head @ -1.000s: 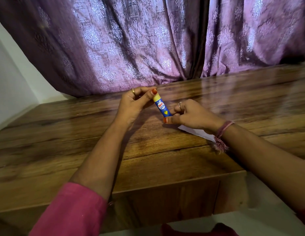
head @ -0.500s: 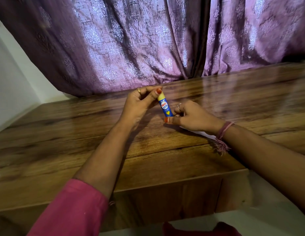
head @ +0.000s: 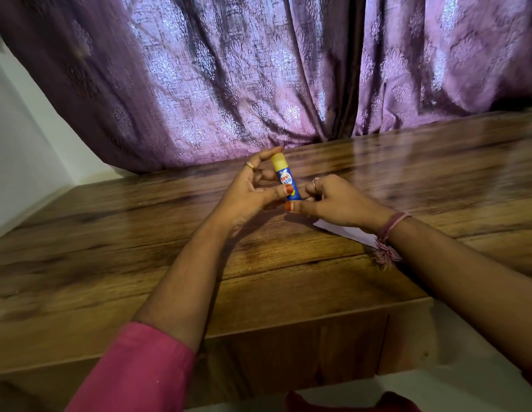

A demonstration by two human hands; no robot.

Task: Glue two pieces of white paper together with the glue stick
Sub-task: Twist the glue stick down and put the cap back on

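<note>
The left hand is raised just above the counter, its fingers curled round the glue stick: a fingertip lies near the yellow cap at the top and the thumb presses on the blue label lower down. The stick stands nearly upright between the two hands, cap uppermost and tilted a little away from the right one. The right hand sits just beside it, thumb and curled fingers pinching the stick's bottom end, so both hands grip the one tube.

Under the right hand and wrist, flat on the counter, lies the white paper; only a narrow strip shows past the wrist, and whether it is one sheet or two cannot be told.

The cap looks to be on, so the step in hand is probably opening the stick. The tube should be light, rigid and smooth plastic, a bit slippery under dry fingers; a firm pinch on the barrel with one hand and a pull or twist on the cap with the other ought to do. The glue core is soft and would smear or snap if wound out far. The paper is thin and limp, slides easily on the glossy wood, and is best pinned flat near an edge while glue is rubbed on.
</note>
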